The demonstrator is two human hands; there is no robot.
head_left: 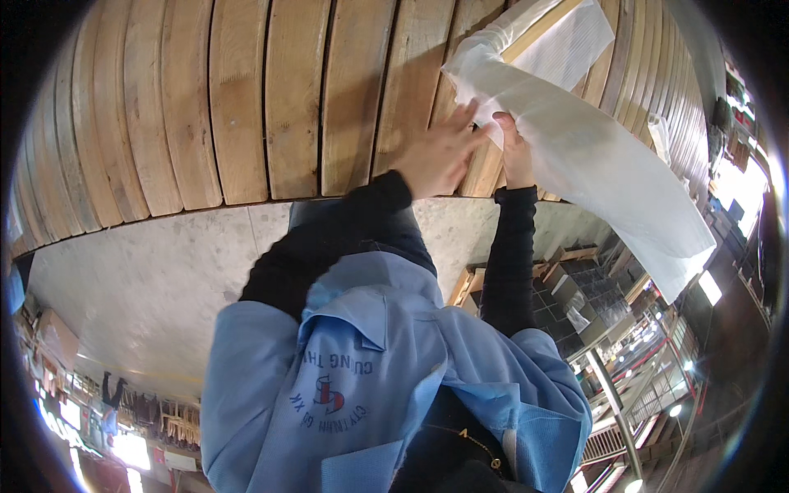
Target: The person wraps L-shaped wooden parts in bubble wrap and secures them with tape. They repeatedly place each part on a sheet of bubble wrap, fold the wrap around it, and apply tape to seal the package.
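A long sheet of thin white foam wrap (pixel 592 148) lies around a wooden bar (pixel 544 31), whose pale wood shows at the far end. The sheet's loose end hangs over the table edge to the right. My right hand (pixel 516 154) is closed on the near edge of the foam, thumb uppermost. Beside it, my left hand (pixel 440 154) has its fingers stretched apart, their tips at the foam's edge and slightly blurred. Whether those tips press on the sheet is hard to see. Under the hands, the foam hides most of the bar.
Wooden slats (pixel 238 99) lie side by side, forming the surface before me. Below its edge is a grey concrete floor (pixel 156 279). Dark stacked pieces (pixel 579 296) stand at the lower right. A distant person (pixel 109 415) is at the lower left.
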